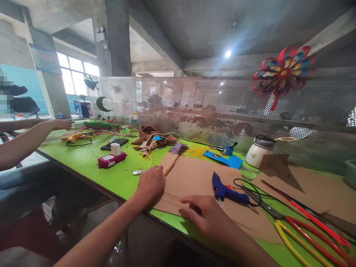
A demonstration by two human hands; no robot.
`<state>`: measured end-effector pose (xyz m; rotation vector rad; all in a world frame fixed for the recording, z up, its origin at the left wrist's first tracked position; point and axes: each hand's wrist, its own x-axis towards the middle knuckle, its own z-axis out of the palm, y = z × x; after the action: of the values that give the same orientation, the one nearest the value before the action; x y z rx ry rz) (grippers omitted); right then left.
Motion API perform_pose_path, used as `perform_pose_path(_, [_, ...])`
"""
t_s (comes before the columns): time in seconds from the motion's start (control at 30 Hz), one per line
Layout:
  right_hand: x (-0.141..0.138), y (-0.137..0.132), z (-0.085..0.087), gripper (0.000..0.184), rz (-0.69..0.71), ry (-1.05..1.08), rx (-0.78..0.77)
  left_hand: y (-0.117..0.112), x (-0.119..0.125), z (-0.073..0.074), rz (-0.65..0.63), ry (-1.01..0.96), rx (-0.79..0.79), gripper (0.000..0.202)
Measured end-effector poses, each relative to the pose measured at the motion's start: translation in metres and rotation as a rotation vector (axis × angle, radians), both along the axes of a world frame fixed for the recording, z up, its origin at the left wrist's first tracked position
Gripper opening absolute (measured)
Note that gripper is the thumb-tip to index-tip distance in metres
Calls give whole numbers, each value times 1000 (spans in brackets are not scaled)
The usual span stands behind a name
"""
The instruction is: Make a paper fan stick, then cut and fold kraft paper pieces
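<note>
My left hand (152, 184) is closed at the lower end of a tan, tube-like paper piece (170, 162). The piece has a purple, blurred top and slants away from me across a sheet of brown paper (200, 178). Over the front edge of that sheet, my right hand (207, 214) has its thumb and forefinger apart, and nothing shows between them. Thin dark lines run across the paper between my hands. A blue hot glue gun (226, 191) rests on the sheet just beyond my right hand, its black cord curling to the right.
Large scissors (289, 222) with red and yellow handles lie at right, near a white jug (260, 152). A magenta power strip (111, 159), a brown bundle (155, 137) and a blue card (225, 159) lie farther back. A co-worker's arm (33, 137) reaches in at left.
</note>
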<state>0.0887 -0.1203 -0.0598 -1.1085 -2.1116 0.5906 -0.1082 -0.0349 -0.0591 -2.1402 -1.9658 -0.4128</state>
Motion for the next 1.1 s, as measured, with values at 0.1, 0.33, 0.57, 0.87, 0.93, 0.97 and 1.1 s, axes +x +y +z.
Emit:
perform_pose_path(0.1, [0, -1, 0, 27, 3, -3, 22, -4, 2, 4, -12, 17, -5, 25])
perform_pose_path(0.33, [0, 7, -5, 23, 15, 2, 52, -30, 1, 21, -13, -33, 163, 31])
perform_pose_path(0.57, [6, 15, -2, 34, -33, 243, 23, -53, 22, 37, -481, -656, 57, 22])
perform_pose_path(0.87, [46, 42, 12, 28, -184, 876, -182, -20, 94, 42, -893, -705, 133, 17])
perform_pose_path(0.93, [56, 47, 22, 30, -244, 888, -192, -11, 103, 49, -982, -586, 222, 18])
perform_pose_path(0.97, [61, 50, 28, 31, -288, 865, -170, -7, 107, 53, -1015, -567, 241, 19])
perform_pose_path(1.1, [81, 60, 46, 39, -463, 772, 76, 12, 121, 60, -940, -776, 211, 15])
